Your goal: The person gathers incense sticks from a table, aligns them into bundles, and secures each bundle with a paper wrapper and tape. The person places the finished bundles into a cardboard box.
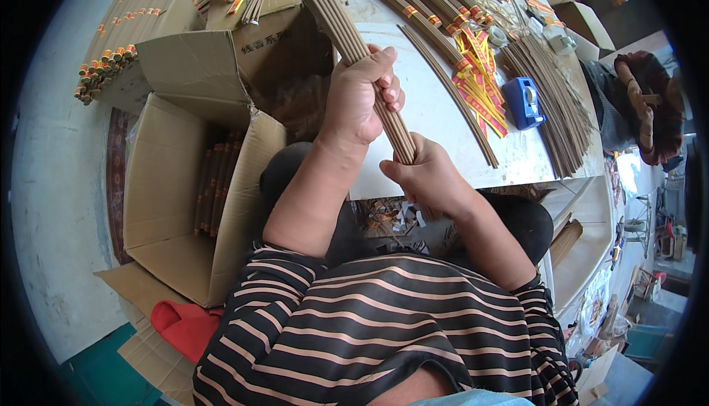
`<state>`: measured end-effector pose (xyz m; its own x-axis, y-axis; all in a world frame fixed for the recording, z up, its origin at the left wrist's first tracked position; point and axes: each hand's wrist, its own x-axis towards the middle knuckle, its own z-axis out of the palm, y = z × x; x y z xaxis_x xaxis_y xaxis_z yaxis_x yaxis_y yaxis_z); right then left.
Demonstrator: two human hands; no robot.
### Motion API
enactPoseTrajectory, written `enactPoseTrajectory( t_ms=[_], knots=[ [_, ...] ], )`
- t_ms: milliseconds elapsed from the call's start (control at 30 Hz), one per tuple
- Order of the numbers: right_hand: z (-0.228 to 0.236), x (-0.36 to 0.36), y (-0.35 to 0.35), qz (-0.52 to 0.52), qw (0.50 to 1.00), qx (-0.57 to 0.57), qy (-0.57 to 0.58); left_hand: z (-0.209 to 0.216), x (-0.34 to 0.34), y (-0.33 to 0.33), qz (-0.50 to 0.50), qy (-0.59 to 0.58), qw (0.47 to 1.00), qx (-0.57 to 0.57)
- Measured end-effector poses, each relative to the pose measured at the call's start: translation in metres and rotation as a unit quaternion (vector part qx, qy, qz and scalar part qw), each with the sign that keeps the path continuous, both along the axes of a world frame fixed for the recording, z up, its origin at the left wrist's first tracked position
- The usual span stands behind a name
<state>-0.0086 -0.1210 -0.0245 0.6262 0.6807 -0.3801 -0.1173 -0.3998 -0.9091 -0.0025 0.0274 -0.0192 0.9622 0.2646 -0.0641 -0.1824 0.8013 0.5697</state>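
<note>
A bundle of brown incense sticks (336, 22) slants across the near edge of the white table (384, 36). My left hand (358, 96) wraps around its middle, thumb across the sticks. Lower down, my right hand (432, 177) is closed around the same bundle close to its near end. No paper band shows on the visible part of this bundle. To its right on the table lie a thin row of loose sticks (452, 99), a pile of yellow and red paper strips (480, 84), a blue tape dispenser (523, 103) and a wide spread of sticks (550, 107).
Banded bundles (406, 11) lie at the table's far side. An open cardboard box (166, 240) at my left contains several banded bundles (216, 184). More bundles (122, 25) are stacked at the far left. Red cloth (185, 328) lies beside the box. Another person (639, 103) is at the right.
</note>
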Motion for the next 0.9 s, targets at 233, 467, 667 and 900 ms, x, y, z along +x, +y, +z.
enactPoseTrajectory(
  t_ms=[233, 467, 667, 900],
  knots=[
    [0.016, 0.003, -0.001, 0.013, 0.993, 0.017, 0.119, 0.0, 0.0, 0.003, -0.029, -0.052, 0.998, -0.032],
    [-0.002, 0.003, 0.003, -0.017, 0.989, -0.084, -0.123, -0.001, 0.002, -0.006, 0.043, 0.068, 0.997, -0.008],
    [0.014, 0.009, -0.001, 0.032, 0.994, -0.003, 0.102, -0.002, 0.001, 0.007, -0.04, -0.039, 0.997, -0.057],
    [0.013, 0.003, -0.001, 0.004, 0.992, 0.009, 0.129, 0.0, 0.001, 0.001, -0.017, 0.003, 0.999, -0.03]
  ],
)
